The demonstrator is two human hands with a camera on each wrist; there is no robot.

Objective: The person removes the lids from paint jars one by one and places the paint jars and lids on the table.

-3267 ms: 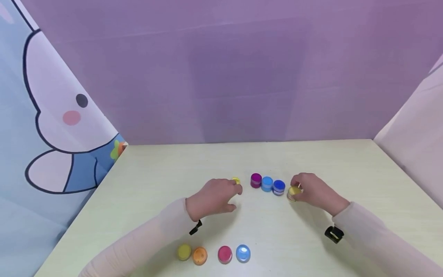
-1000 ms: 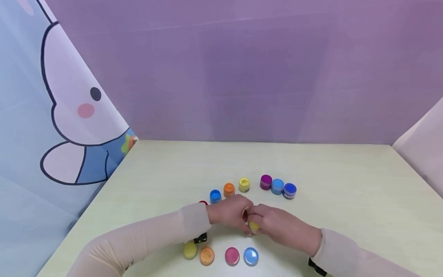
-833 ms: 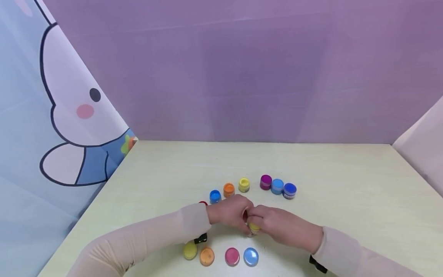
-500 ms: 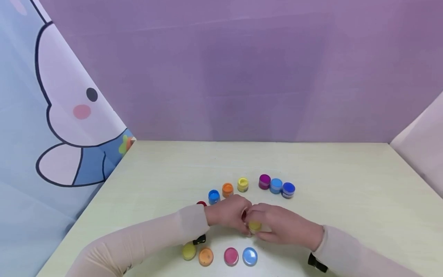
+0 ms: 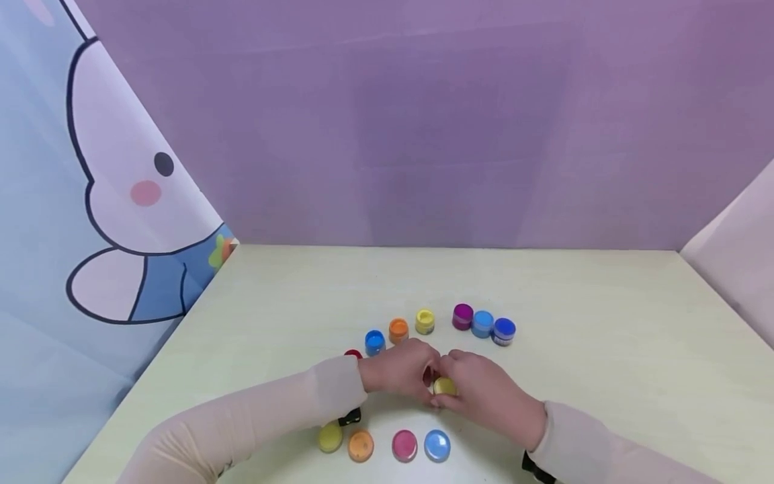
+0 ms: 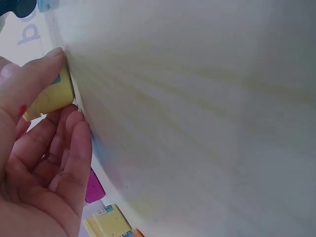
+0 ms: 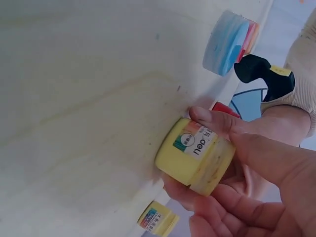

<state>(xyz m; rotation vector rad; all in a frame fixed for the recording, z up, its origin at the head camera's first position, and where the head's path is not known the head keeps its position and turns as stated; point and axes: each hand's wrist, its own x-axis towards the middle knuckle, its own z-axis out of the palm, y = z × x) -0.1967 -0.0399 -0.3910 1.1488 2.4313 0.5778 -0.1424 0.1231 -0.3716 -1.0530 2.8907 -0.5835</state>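
Observation:
A small yellow paint jar (image 5: pixel 444 386) stands on the table between the two hands, its lid (image 7: pixel 217 165) on. My left hand (image 5: pixel 402 368) holds the jar's body low down; in the left wrist view the thumb and fingers go round it. My right hand (image 5: pixel 492 402) has its thumb and fingers at the sides of the lid. Behind the left hand are a yellow jar (image 5: pixel 425 321), an orange jar (image 5: pixel 398 330) and a blue jar (image 5: pixel 375 342), all lidless, plus a red jar (image 5: pixel 353 353) mostly hidden by the left sleeve.
Lidded purple (image 5: pixel 463 316), light blue (image 5: pixel 482 324) and dark blue (image 5: pixel 504 331) jars stand at the back right. Near the front lie loose lids: yellow (image 5: pixel 330 437), orange (image 5: pixel 361 446), pink-red (image 5: pixel 404 446) and blue (image 5: pixel 437 446). A purple backdrop (image 5: pixel 447 134) closes the far table edge.
The right hand has brought the yellow jar from the row's right end to the left hand, which now grips it. In the last half second the right hand has turned and regripped the lid.

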